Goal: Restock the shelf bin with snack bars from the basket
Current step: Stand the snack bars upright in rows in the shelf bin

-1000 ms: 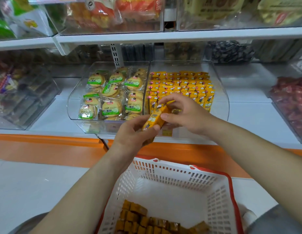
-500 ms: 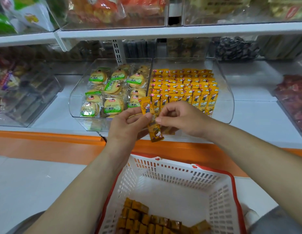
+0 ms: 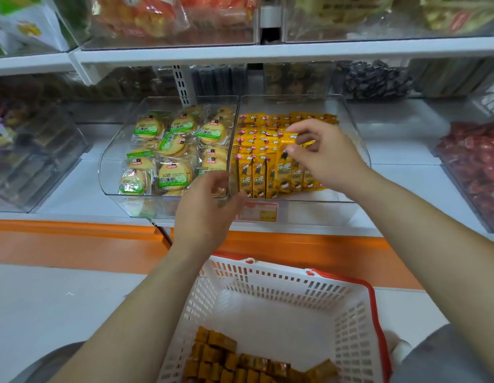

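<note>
Snack bars (image 3: 267, 167), centre frame: yellow wrappers, cartoon print noted. Biscuit packs (image 3: 172, 175), left of these: green-and-white labels seen. Basket (image 3: 348, 308), lower frame: white lattice, red rim recorded.

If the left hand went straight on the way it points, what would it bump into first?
The left hand would likely hit the cookie bin's clear front wall; depth is unclear.

clear bin (image 3: 105, 172) holding round biscuit packs (image 3: 174, 174) with green labels | red-yellow price tag (image 3: 258, 212) on shelf front | orange strip (image 3: 74, 230) under white shelf (image 3: 71, 186) | red-wrapped sweets (image 3: 477, 167) far right | dark packs (image 3: 375, 78) at back | snack bags (image 3: 163, 15) on upper shelf (image 3: 267, 52) | pale floor (image 3: 47, 299)
</note>
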The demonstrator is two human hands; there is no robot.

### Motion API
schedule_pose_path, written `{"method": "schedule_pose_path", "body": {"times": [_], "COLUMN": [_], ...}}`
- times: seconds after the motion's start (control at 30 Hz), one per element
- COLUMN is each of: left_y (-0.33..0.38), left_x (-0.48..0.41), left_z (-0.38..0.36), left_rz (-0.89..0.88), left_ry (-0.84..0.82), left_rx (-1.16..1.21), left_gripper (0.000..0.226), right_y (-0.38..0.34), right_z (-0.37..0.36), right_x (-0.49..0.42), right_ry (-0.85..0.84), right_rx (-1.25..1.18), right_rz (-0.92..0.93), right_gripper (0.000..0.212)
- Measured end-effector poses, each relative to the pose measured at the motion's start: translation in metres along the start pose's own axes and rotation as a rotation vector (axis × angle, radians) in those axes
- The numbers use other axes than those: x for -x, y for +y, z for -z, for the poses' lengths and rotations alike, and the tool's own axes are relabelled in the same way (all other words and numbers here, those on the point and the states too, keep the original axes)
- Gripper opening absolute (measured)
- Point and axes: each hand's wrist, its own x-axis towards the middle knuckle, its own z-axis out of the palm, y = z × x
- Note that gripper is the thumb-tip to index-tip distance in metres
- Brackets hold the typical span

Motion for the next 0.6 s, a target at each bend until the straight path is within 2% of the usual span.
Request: {"method": "schedule_pose_path", "body": {"times": [0.1, 0.23, 0.33, 0.43, 0.6], "left_y": [-0.011, -0.016, -0.018, -0.019, -0.011], "left_x": [-0.004, -0.008, -0.008, -0.008, -0.008], "left_z": [-0.010, -0.023, -0.028, -0.029, -0.021], "left_rz": [-0.014, -0.023, -0.010, -0.009, 0.003], "left_ry": [0.038, -0.039, -0.004, 0.005, -0.037], "left_rx": [-0.227, -0.459, -0.468, -0.455, -0.399], "left_gripper": [0.063, 0.062, 0.065, 0.066, 0.059], "right_y": [0.026, 0.048, 0.055, 0.060, 0.051], "right_z": [-0.003, -0.021, -0.030, -0.036, -0.031], "right_x": [-0.009, -0.018, -0.023, -0.024, -0.022], "right_ry": [0.011, 0.029, 0.074, 0.066, 0.019], "right_rx": [0.214, 0.316, 0.293, 0.310, 0.427], "right_rz": [-0.012, -0.025, -0.032, -0.040, -0.078], "right_gripper": [0.031, 0.029, 0.018, 0.017, 0.038]}}
